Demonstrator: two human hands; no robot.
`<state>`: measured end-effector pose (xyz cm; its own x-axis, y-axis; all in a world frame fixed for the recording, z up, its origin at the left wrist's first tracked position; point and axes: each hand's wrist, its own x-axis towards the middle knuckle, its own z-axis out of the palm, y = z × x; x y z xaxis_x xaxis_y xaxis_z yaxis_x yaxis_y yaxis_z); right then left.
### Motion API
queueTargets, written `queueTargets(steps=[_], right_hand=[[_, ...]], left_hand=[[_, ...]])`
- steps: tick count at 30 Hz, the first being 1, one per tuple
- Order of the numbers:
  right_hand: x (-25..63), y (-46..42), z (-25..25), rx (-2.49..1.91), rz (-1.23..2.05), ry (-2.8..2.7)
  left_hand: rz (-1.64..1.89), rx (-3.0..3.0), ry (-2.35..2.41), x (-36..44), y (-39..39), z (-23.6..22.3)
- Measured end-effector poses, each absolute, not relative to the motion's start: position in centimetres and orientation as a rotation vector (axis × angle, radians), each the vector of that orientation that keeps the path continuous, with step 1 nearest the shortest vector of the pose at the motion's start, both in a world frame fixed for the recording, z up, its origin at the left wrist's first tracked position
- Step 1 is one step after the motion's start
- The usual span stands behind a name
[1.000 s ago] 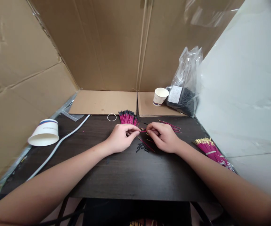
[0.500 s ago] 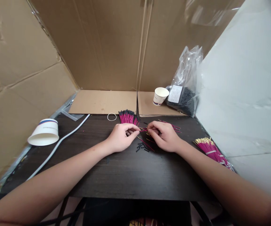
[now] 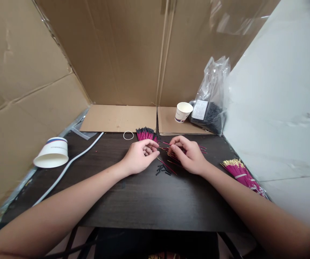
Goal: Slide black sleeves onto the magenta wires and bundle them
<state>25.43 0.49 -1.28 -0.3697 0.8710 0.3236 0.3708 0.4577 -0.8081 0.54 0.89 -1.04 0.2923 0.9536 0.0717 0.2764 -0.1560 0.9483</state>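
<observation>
The table [image 3: 144, 201] is dark wood-grain, matt and smooth. On it lie thin magenta plastic-coated wires [image 3: 171, 158] with shiny gold metal ends, beside short matt black tube pieces [image 3: 162, 169]. Behind the table stand matt brown corrugated cardboard walls [image 3: 117, 54], creased. Right of the table's far edge slumps a glossy, crinkled clear plastic bag [image 3: 211, 93], next to a white paper cup [image 3: 183, 111].

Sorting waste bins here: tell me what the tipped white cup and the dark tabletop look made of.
Tipped white cup with blue band: likely matte paper, with a thin rolled rim. Dark tabletop: probably wood or wood-look laminate, showing faint grain streaks and low sheen.
</observation>
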Motion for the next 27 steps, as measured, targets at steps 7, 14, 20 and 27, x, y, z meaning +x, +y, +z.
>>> queueTargets(steps=[7, 14, 20, 27], right_hand=[[24.8, 0.5, -1.9, -1.004, 1.123, -1.705], [24.6, 0.5, -1.5, -1.019, 1.136, -1.65], [24.1, 0.3, -1.3, -1.0, 1.329, -1.611], [24.0, 0.1, -1.0, -0.975, 1.513, -1.616]], left_hand=[[0.919, 1.699, 1.126, 0.5, 0.9, -1.2], [0.901, 1.719, 1.124, 0.4, 0.9, -1.4], [0.897, 1.76, 1.096, 0.5, 0.6, -1.2], [0.821, 1.878, 1.04, 0.5, 0.2, -0.6]])
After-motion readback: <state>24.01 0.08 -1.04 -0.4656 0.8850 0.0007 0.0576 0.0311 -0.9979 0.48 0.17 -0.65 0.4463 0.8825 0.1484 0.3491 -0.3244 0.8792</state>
